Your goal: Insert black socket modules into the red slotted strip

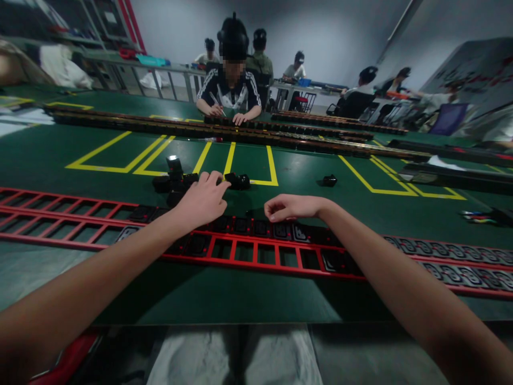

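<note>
My left hand [205, 199] reaches over a loose group of small black blocks [175, 179], its fingers apart. Its index fingertip is at or just beside another black block cluster [239, 182]; I cannot tell if they touch. Palm down, my right hand [292, 207] hovers at the far edge of a long red frame [256, 263], its fingers curled together. Whatever those fingers may hold is hidden. Black square pieces [241, 225] fill several slots of the frame's far row, beneath and between my hands. In the near row, several slots show bare green table.
A single black block [329, 181] lies to the right on the green table [296, 171], which has yellow tape outlines. Long dark rails [160, 124] stretch across farther back. Opposite, a person [230, 88] works with a pen-like tool. Coloured wires [481, 217] lie far right.
</note>
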### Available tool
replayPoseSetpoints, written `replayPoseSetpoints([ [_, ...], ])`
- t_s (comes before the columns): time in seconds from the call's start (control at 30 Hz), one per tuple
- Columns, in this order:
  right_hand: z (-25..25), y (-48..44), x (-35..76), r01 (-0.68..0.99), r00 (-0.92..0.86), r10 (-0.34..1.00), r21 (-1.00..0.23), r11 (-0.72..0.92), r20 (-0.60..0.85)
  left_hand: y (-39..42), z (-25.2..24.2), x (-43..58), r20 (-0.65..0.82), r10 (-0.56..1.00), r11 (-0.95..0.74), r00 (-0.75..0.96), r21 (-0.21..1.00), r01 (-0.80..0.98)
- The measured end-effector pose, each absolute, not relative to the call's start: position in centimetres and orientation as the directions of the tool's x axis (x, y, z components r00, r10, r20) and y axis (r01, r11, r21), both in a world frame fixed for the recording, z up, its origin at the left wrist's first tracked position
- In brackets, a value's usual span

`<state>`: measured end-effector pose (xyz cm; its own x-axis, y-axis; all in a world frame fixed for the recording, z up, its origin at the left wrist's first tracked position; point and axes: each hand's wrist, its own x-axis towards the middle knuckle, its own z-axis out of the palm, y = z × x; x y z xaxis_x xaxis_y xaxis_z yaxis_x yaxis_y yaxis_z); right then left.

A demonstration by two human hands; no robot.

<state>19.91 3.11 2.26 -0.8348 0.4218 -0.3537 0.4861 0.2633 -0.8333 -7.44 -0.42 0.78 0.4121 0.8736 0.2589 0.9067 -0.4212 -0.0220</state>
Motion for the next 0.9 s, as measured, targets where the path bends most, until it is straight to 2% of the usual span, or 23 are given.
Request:
replayPoseSetpoints([
  [0.13,2.23,3.13,19.93,0.484,-0.834,0.421,-0.838,0.252,-0.356,-0.02,0.75,-7.24,0.293,0.801,-0.553,0.522,0.030,0.832],
  [0.33,2.38,3.05,19.91,0.484,-0.838,0.414,-0.835,0.261,-0.356,-0.16,1.08,-7.57,0.295,0.873,-0.406,0.389,-0.005,0.914],
  [0.5,2.37,2.99,19.92,0.487,-0.829,0.422,-0.844,0.222,-0.367,0.18,0.81,-7.82,0.268,0.860,-0.442,0.435,-0.036,0.896],
  [0.8,2.45,2.95,19.87,0.488,-0.830,0.426,-0.839,0.241,-0.360,0.29,1.54,-7.41,0.225,0.847,-0.505,0.481,0.063,0.861],
  [0.9,2.45,2.90,19.77,0.491,-0.824,0.438,-0.838,0.236,-0.360,0.13,1.56,-7.03,0.304,0.779,-0.612,0.548,0.183,0.769],
])
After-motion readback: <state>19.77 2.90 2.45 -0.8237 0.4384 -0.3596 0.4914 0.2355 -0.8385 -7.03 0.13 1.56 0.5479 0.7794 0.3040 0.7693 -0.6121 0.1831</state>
